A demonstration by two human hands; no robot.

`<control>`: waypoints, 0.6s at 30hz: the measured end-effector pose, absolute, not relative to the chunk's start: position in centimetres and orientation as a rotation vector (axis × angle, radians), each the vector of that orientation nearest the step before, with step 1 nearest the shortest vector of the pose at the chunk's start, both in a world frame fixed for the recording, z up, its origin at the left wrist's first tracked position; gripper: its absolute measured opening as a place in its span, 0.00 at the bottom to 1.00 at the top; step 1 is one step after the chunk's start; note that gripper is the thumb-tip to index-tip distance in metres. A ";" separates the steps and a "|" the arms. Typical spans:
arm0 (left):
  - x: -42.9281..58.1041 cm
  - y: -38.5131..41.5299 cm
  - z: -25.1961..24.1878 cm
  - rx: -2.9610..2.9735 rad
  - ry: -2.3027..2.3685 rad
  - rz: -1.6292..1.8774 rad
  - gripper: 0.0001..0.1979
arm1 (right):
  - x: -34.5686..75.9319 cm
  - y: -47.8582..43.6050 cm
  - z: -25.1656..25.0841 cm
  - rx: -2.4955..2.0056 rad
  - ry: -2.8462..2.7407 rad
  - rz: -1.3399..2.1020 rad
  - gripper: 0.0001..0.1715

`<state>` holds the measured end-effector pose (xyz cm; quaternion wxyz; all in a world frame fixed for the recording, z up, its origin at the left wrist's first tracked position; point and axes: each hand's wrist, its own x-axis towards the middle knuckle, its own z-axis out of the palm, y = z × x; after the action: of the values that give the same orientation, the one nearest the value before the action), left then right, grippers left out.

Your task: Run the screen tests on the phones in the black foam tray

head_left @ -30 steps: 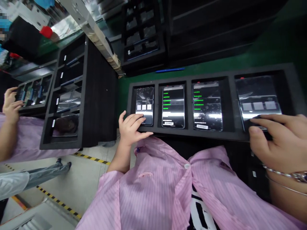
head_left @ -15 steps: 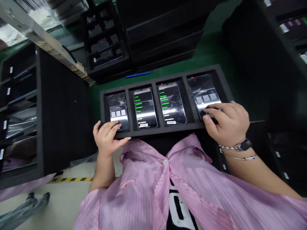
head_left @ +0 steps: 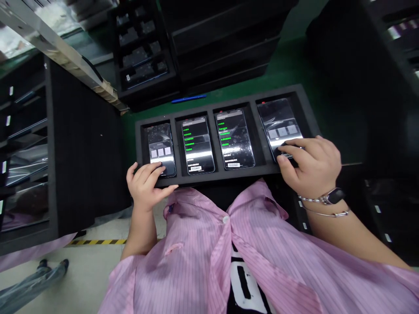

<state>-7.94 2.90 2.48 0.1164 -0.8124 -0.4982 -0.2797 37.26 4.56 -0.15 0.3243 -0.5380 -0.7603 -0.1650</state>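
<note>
A black foam tray lies before me with several smartphones in its slots. My left hand is open, its fingertips over the lower end of the leftmost phone and its thumb stretched along the tray's front edge. My right hand is open too, fingers bent over the lower end of the rightmost phone, partly hiding it. Both outer screens show three pale squares. Between them, the second phone and third phone show lists in green and white text, with a white label near the bottom.
A blue pen lies on the green table behind the tray. Stacked black trays rise at the back, and another phone tray stands beside them. A tall tray stack is at left; a person's legs show below.
The view has shifted slightly, so the tray sits a little higher in the picture. Both hands keep nearly the same places over the outer phones.
</note>
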 end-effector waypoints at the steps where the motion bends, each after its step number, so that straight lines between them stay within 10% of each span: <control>1: -7.9 2.9 2.5 -2.380 -1.445 -0.826 0.26 | 37.3 4.5 -0.1 -1.432 -1.993 -0.418 0.20; 18: -7.7 2.7 2.5 -2.382 -1.470 -0.832 0.28 | 37.5 4.3 0.9 -1.528 -1.990 -0.209 0.33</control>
<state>-7.71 2.71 2.46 0.1105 -0.8107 -0.5004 -0.2831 37.46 4.32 0.93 0.3070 -0.5777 -0.7522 -0.0791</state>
